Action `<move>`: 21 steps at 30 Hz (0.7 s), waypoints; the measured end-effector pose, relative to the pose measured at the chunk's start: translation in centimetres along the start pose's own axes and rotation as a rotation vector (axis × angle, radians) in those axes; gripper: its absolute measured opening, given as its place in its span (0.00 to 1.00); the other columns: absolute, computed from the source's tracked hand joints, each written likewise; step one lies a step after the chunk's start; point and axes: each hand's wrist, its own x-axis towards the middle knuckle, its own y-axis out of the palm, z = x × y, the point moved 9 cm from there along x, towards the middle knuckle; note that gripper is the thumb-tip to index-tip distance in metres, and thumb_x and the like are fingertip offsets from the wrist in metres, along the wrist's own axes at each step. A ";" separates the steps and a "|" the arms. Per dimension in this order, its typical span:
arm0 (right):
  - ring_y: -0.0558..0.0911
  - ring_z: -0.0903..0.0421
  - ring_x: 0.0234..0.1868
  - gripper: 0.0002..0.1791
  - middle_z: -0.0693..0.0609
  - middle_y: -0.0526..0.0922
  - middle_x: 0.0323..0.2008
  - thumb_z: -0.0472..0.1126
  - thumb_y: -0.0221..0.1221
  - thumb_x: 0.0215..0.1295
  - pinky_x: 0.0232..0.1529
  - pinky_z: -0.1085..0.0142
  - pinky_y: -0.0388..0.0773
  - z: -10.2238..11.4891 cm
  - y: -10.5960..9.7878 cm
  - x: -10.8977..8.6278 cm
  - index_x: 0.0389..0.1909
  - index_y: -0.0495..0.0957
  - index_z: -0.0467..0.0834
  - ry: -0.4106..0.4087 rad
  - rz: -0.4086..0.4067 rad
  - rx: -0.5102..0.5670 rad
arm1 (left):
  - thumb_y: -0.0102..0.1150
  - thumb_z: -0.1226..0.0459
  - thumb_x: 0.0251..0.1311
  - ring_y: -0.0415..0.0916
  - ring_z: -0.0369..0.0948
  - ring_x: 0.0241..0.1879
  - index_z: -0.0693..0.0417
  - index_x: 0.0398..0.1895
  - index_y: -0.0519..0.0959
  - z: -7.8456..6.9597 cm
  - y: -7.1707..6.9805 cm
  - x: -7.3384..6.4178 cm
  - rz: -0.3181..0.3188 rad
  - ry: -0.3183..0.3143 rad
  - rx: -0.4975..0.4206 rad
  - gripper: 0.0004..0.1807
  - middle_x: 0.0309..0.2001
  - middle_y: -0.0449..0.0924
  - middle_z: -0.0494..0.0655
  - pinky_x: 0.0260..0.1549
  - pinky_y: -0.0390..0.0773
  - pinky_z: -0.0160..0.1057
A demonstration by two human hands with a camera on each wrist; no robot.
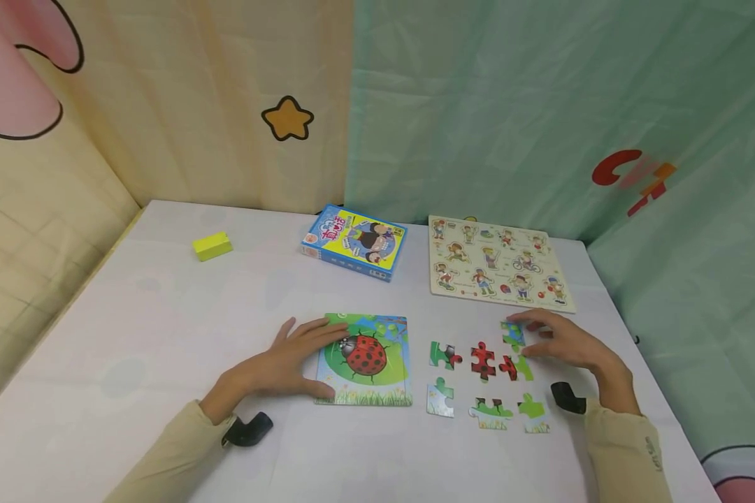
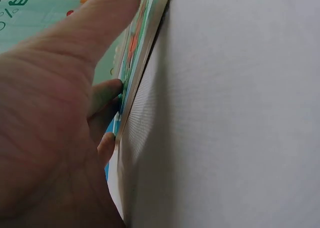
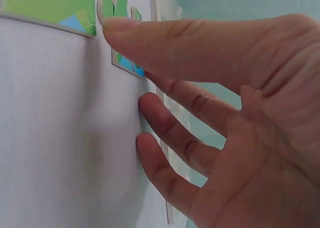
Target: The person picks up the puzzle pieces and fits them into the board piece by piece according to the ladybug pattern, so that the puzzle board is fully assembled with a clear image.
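Note:
My left hand (image 1: 283, 367) rests on the left part of a square ladybug puzzle board (image 1: 363, 388), fingers spread over its upper left and the thumb at its lower left edge. In the left wrist view the board (image 2: 145, 48) appears edge-on beside the fingers. My right hand (image 1: 563, 339) pinches a blue-and-green jigsaw piece (image 1: 513, 337) between thumb and index finger; in the right wrist view the thumb partly covers that piece (image 3: 124, 63). Its other fingers are loosely bent. Just below it lies a red-and-green piece (image 1: 519, 367), and left of that a red spotted piece (image 1: 482, 362).
More loose pieces lie around, including a grass-edged piece (image 1: 491, 416) and a green-and-black piece (image 1: 442, 355). Behind stand a blue-and-yellow box (image 1: 355, 241) and a wooden figure board (image 1: 497, 262). A yellow-green block (image 1: 212, 246) sits at the far left. Curtains border the white table.

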 end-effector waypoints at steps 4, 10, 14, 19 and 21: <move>0.73 0.45 0.55 0.30 0.39 0.75 0.62 0.40 0.71 0.57 0.56 0.52 0.74 0.1 0.1 0.0 0.62 0.76 0.42 -0.013 -0.002 -0.017 | 0.77 0.41 0.42 0.43 0.55 0.79 0.43 0.78 0.59 0.0 0.0 -0.1 0.006 -0.003 0.000 0.59 0.78 0.56 0.46 0.72 0.28 0.70; 0.75 0.48 0.52 0.27 0.40 0.78 0.58 0.37 0.71 0.57 0.54 0.55 0.76 0.2 0.1 0.3 0.59 0.78 0.41 -0.028 -0.025 -0.059 | 0.78 0.41 0.40 0.42 0.56 0.79 0.44 0.78 0.59 -0.1 0.0 -0.2 0.011 -0.011 -0.007 0.60 0.79 0.55 0.46 0.71 0.27 0.70; 0.75 0.49 0.51 0.26 0.42 0.80 0.56 0.36 0.71 0.56 0.54 0.53 0.75 0.2 0.0 0.5 0.58 0.80 0.41 -0.020 -0.036 -0.078 | 0.78 0.41 0.40 0.41 0.55 0.79 0.44 0.78 0.59 0.1 0.1 -0.1 0.012 -0.011 -0.009 0.60 0.79 0.55 0.46 0.72 0.26 0.70; 0.75 0.50 0.48 0.26 0.44 0.81 0.51 0.36 0.71 0.55 0.52 0.52 0.74 0.0 -0.1 0.6 0.57 0.81 0.41 0.005 -0.042 -0.069 | 0.79 0.42 0.40 0.41 0.55 0.79 0.44 0.78 0.59 0.1 0.1 0.0 0.012 -0.007 -0.014 0.60 0.79 0.55 0.46 0.72 0.26 0.69; 0.75 0.51 0.46 0.25 0.45 0.82 0.48 0.37 0.72 0.54 0.50 0.53 0.74 -0.1 0.0 0.7 0.56 0.81 0.40 0.018 -0.045 -0.062 | 0.79 0.42 0.40 0.41 0.55 0.79 0.44 0.78 0.59 0.1 0.2 0.0 0.014 -0.006 -0.012 0.60 0.79 0.55 0.46 0.71 0.26 0.69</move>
